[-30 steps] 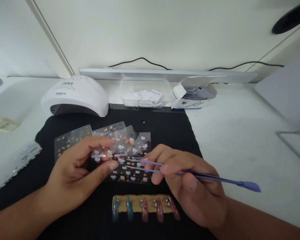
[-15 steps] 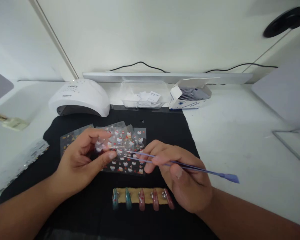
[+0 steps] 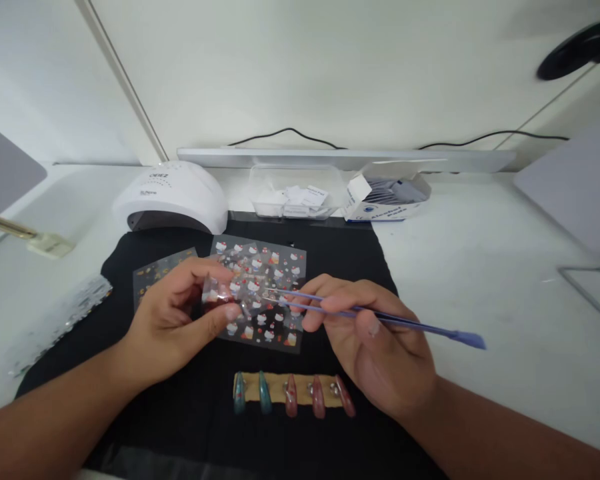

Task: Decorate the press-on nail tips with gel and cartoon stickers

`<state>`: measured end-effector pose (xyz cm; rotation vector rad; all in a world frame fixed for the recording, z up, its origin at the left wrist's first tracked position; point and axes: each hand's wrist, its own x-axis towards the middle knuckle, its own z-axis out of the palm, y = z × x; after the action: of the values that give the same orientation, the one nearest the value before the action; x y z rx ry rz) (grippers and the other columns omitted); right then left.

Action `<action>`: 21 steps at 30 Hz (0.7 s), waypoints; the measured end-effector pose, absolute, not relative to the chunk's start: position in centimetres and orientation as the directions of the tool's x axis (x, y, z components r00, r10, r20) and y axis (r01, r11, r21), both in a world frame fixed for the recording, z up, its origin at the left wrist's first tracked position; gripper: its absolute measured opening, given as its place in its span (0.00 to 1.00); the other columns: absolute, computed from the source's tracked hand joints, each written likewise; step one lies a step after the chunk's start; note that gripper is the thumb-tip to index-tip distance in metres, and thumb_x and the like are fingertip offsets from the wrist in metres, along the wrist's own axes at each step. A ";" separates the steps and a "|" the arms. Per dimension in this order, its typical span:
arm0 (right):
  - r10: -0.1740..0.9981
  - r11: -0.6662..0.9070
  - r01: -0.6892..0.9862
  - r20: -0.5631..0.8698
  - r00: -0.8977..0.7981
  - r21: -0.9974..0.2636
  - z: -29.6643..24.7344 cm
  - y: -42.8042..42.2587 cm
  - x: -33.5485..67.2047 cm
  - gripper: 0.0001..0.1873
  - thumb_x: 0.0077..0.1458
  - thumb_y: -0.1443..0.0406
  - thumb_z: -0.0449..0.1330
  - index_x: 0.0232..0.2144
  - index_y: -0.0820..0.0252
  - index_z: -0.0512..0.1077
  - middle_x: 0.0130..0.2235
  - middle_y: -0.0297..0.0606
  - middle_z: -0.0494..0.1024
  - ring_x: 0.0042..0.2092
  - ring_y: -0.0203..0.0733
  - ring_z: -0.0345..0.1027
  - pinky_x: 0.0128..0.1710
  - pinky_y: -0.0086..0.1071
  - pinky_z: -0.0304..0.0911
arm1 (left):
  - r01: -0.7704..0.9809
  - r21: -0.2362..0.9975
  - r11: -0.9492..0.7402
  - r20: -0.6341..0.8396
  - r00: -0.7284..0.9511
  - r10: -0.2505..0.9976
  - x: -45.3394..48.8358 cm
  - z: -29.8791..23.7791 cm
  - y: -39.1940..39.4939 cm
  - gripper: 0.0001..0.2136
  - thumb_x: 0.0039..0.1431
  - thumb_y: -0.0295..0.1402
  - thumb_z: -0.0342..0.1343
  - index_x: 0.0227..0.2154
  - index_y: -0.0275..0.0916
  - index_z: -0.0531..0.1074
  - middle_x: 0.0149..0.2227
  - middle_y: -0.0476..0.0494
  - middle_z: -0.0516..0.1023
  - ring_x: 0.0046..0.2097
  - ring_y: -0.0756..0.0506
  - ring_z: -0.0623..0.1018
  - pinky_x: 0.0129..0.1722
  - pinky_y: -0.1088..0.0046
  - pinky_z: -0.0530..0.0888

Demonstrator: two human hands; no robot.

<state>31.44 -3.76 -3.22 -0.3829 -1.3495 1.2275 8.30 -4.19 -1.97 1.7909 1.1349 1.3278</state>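
My left hand (image 3: 175,327) pinches a small clear sticker sheet (image 3: 250,288) between thumb and fingers. Beneath it lies a larger transparent sticker sheet (image 3: 280,330) with white and red cat characters. Purple tweezers (image 3: 425,324) are gripped in my right hand (image 3: 375,347), their two tips a little apart at the right side of the held sheet. Whether the tips touch a sticker, I cannot tell. Closer to me, several long press-on nails (image 3: 291,399), teal and pinkish red, are lined up on a tan strip (image 3: 303,389).
A black mat (image 3: 190,413) covers the white table. Along its back stand a white nail lamp (image 3: 180,190), a clear tray (image 3: 260,175) of small white packets and an open alcohol pads box (image 3: 385,212). At left lie a silvery pouch (image 3: 70,313) and a pale brush (image 3: 50,245).
The view has shifted slightly, so everything sits a bit further right. The lower sheets look more squarely stacked, and the held sheet is tilted differently. Tweezers stay by the sheet.
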 end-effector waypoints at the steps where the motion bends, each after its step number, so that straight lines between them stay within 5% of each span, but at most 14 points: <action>1: 0.824 0.384 -0.438 0.516 -0.233 -0.812 -3.2 -3.8 31.4 0.13 0.68 0.62 0.54 0.44 0.55 0.79 0.32 0.39 0.78 0.43 0.46 0.73 0.47 0.44 0.68 | 0.281 0.856 -0.433 0.415 0.124 0.901 8.3 -1.9 -4.2 0.13 0.53 0.21 0.63 0.39 0.44 0.76 0.36 0.54 0.80 0.36 0.54 0.80 0.37 0.87 0.76; 13: 0.803 0.375 -0.404 0.510 -0.308 -0.834 -3.2 -4.0 31.5 0.13 0.67 0.61 0.55 0.45 0.54 0.79 0.32 0.40 0.80 0.44 0.49 0.74 0.48 0.49 0.69 | 0.307 0.851 -0.427 0.410 0.121 0.904 8.2 -1.7 -4.4 0.09 0.57 0.25 0.62 0.40 0.42 0.77 0.36 0.48 0.81 0.37 0.49 0.79 0.38 0.76 0.77; 21: 0.816 0.381 -0.420 0.513 -0.266 -0.824 -3.1 -4.0 31.3 0.13 0.67 0.61 0.55 0.43 0.55 0.79 0.31 0.40 0.80 0.45 0.48 0.74 0.49 0.48 0.69 | 0.237 0.870 -0.432 0.386 0.216 0.897 8.1 -1.5 -4.4 0.14 0.51 0.23 0.67 0.40 0.42 0.78 0.34 0.49 0.78 0.32 0.51 0.76 0.33 0.79 0.76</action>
<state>31.32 -3.98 -3.10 -0.3899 -1.3842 1.2390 8.12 -4.39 -1.49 1.8140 1.0533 1.2383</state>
